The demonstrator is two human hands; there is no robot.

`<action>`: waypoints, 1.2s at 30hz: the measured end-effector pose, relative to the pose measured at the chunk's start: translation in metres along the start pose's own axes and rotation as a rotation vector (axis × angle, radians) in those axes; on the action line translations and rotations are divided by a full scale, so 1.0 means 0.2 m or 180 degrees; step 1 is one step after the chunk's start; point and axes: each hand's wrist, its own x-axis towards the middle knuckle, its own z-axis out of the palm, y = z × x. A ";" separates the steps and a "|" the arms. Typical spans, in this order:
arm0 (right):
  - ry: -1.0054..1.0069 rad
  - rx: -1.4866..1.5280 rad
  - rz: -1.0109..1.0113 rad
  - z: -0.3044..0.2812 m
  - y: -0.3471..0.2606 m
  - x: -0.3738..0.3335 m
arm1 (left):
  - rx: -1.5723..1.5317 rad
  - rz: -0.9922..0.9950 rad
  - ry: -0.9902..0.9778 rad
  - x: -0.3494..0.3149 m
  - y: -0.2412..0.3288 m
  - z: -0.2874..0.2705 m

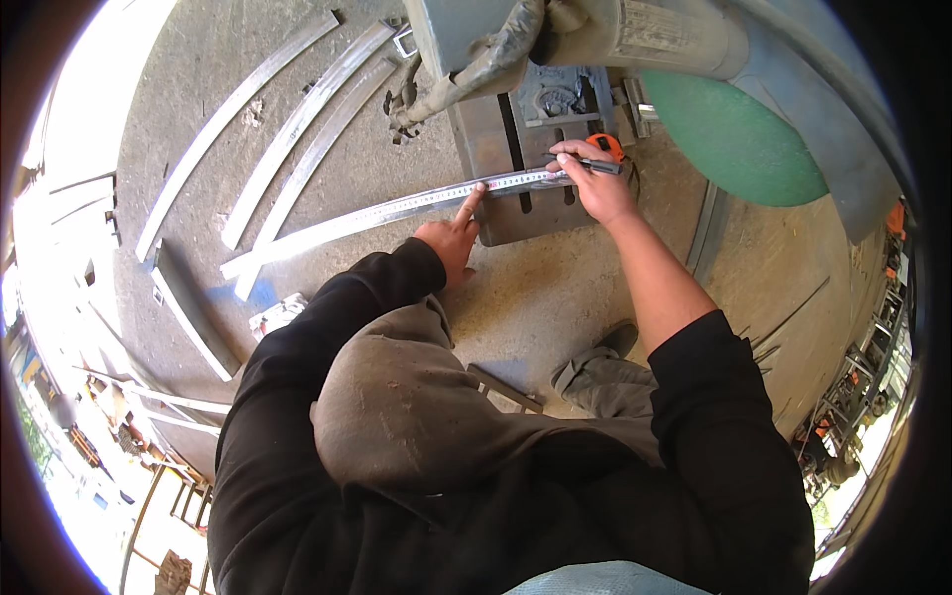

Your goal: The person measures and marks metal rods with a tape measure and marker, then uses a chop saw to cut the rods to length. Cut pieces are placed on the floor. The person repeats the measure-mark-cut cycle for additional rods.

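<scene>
A long shiny metal bar [290, 248] lies across the worktable, its left part sticking out past the table's edge. The white blade of a tape measure [516, 180] runs along it, and its orange case [605, 147] sits at the right end. My left hand [452, 241] presses the blade against the bar with a stretched index finger; its thumb points away and the other fingers curl. Held in my right hand [598, 188] is a dark marker [601, 166], its tip toward the left, just above the bar. That hand is close beside the case.
The slotted metal table [511, 230] belongs to a machine with a large arm overhead [674, 35]. A green rounded panel [734, 139] is at the right. Several more bars [233, 114] lie on the concrete floor at the left, near a dark square tube [193, 307].
</scene>
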 end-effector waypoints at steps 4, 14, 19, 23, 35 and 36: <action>0.0437 -0.0113 -0.0154 -0.05 -0.03 -0.08 | -0.0008 0.0069 0.0053 -0.03 0.00 0.03; 0.1655 -0.2582 -0.0010 -0.34 0.05 -0.01 | 0.0025 0.0072 0.0061 -0.01 -0.01 0.01; 0.1140 -0.3237 0.0794 -0.27 0.02 0.08 | 0.0032 0.0085 0.0072 -0.01 -0.01 0.01; 0.0549 -0.3178 0.1647 -0.26 -0.04 0.14 | 0.0012 0.0073 -0.0002 0.00 0.00 -0.01; 0.1209 -0.2656 0.1217 -0.29 0.03 0.11 | 0.0069 0.0100 0.0010 -0.01 -0.01 0.00; 0.1268 -0.2667 0.1137 -0.30 0.04 0.10 | 0.0079 0.0094 0.0012 0.00 -0.01 0.00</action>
